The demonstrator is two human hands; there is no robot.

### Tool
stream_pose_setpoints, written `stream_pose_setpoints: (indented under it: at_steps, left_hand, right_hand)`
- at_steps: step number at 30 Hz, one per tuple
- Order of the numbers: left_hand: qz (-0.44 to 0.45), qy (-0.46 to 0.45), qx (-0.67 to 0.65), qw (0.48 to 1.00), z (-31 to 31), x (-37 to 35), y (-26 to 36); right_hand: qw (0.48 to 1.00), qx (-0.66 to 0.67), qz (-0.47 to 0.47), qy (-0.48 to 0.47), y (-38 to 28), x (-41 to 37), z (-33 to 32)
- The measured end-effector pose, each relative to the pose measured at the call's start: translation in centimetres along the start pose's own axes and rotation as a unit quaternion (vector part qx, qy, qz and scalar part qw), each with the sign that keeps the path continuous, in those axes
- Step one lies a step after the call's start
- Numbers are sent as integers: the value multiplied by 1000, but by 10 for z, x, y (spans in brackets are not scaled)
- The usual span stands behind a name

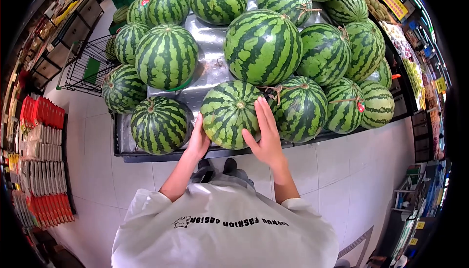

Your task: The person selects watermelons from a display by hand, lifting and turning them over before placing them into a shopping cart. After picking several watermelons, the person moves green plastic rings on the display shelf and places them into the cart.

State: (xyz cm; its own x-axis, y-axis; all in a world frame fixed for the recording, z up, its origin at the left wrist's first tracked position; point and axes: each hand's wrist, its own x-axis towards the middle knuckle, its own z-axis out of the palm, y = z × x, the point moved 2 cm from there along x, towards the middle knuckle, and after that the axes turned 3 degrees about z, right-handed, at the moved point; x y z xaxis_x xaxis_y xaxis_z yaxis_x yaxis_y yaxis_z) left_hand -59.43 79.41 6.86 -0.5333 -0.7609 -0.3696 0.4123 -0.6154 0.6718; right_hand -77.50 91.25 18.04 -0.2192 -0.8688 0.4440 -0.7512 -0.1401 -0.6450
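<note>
At the front edge of the display, a striped green watermelon (229,114) sits between my two hands with its stem end facing up. My left hand (198,138) presses along its left side, fingers partly hidden behind the rind. On the right side lies my right hand (266,138), its fingers extended upward and the thumb against the rind. A smaller watermelon (159,126) rests to the left of my left hand. Just right of my right hand is another watermelon (299,109) with a dry stem. A larger round watermelon (264,47) stands directly behind.
Several more watermelons surround these on a silver padded surface (207,48) with a dark front rim (146,156). A wire shopping cart (88,68) stands at left, above a rack of red-and-white packages (44,155). Produce shelves (415,68) run along the right.
</note>
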Motion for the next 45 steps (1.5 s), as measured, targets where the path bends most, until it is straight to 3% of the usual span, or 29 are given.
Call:
stream_pose_setpoints:
  at_steps: [4, 8, 12, 14, 17, 21, 24, 32, 40, 45]
  left_hand:
    - [3, 22, 82, 996, 3, -19, 7]
    - [57, -56, 93, 992, -32, -55, 4]
    - [4, -117, 80, 990, -63, -106, 29]
    - [15, -100, 93, 990, -82, -121, 38]
    - [43, -91, 95, 990, -119, -143, 56]
    - [87, -82, 102, 988, -184, -175, 93]
    - [101, -41, 150, 983, -227, -214, 123]
    - [170, 50, 104, 979, -324, -295, 185]
    - [215, 100, -11, 971, -375, -327, 199]
    - [211, 140, 12, 967, -408, -316, 221]
  right_hand:
    - [1000, 9, 13, 16, 6, -2, 3]
    - [999, 18, 10, 30, 6, -1, 5]
    - [999, 17, 9, 51, -1, -1, 9]
    - [997, -3, 24, 68, -8, -3, 14]
    - [976, -48, 28, 211, -34, -9, 37]
    - [945, -129, 13, 302, -99, -14, 89]
    - [965, -36, 21, 260, -155, -8, 142]
    - [975, -53, -99, 191, -260, 41, 234]
    - [982, -10, -139, 124, -316, 84, 315]
    - [984, 8, -141, 107, -320, 108, 372]
